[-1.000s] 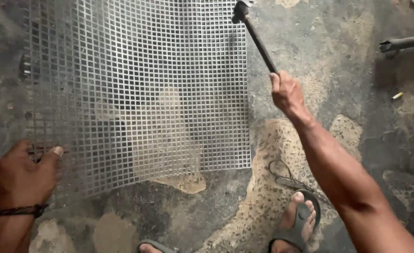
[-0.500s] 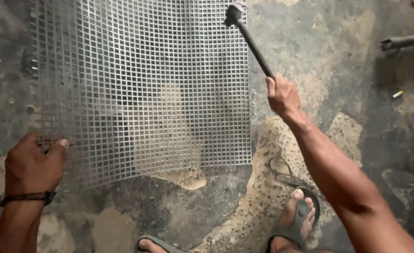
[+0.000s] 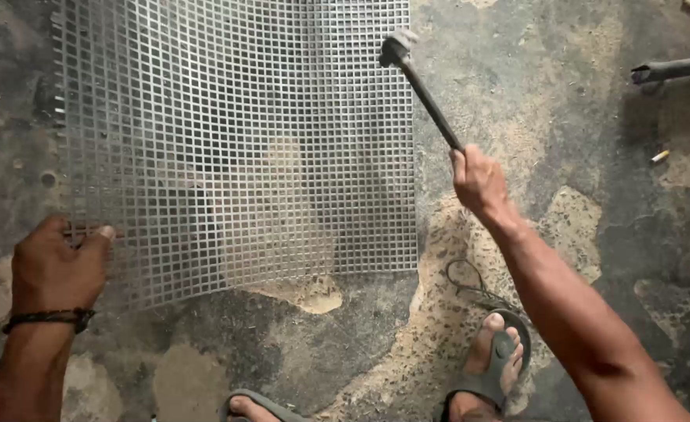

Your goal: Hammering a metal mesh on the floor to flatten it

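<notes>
Head view puts me looking straight down on a mesh, a flat sheet of square wire grid lying on a stained concrete floor. I will place everything from that mesh.

My right hand is just off the mesh's right edge, about halfway down it, fingers wrapped tight around the handle of a hammer. The handle's long axis runs on a diagonal, from the hand up and to the left, so the head sits over the mesh's upper right corner, just inside the right edge. The head looks slightly blurred, and I cannot tell whether it touches the wire or hangs above it. From the hand, the part of the mesh under the head lies up and left, along the handle's own line.

My left hand is at the mesh's lower left corner, knuckles up, fingers curled onto the wire at the edge and thumb lying on the grid; it looks clamped or pressed on the sheet, with a dark band at the wrist. It is well apart from the hammer head, with the whole sheet between, so the right hand is much the nearer one to that corner.

Below the mesh's lower edge, my two feet in sandals show, the right one beside a loop of wire. Well to the right of the mesh, a dark pipe lies on the floor.
</notes>
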